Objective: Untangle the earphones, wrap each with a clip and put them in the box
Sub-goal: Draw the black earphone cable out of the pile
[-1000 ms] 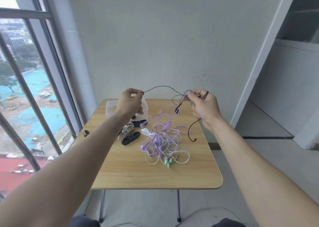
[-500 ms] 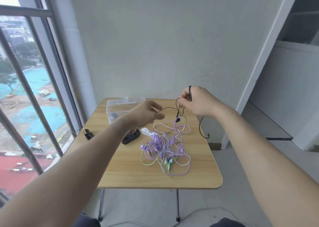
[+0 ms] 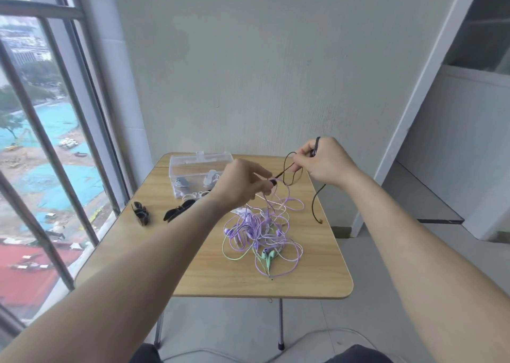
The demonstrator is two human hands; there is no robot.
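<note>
Both hands were raised above the surface point(image 3: 317, 274), pinching a black cord point(image 3: 290, 169) between them: left hand point(image 3: 242, 183) at its earbud end, right hand point(image 3: 325, 159) gripping a loop. Below them lay the purple tangle point(image 3: 259, 230), with the box point(image 3: 193, 169) further left.

**Counts of hands, earphones, clips, box and table**

Two bare hands are in view, a left hand point(image 3: 242, 181) and a right hand point(image 3: 325, 161). One black earphone cable point(image 3: 315, 202) runs between them. One tangled heap of purple, pink and mint earphone cables point(image 3: 259, 230) lies on one wooden table point(image 3: 193, 274); how many sets it contains cannot be told. Two black clips point(image 3: 140, 213) point(image 3: 178, 210) lie loose on the tabletop. One clear plastic box point(image 3: 193, 166) stands at the far edge, with at least two wrapped bundles point(image 3: 180, 182) point(image 3: 211, 177) inside.
</note>
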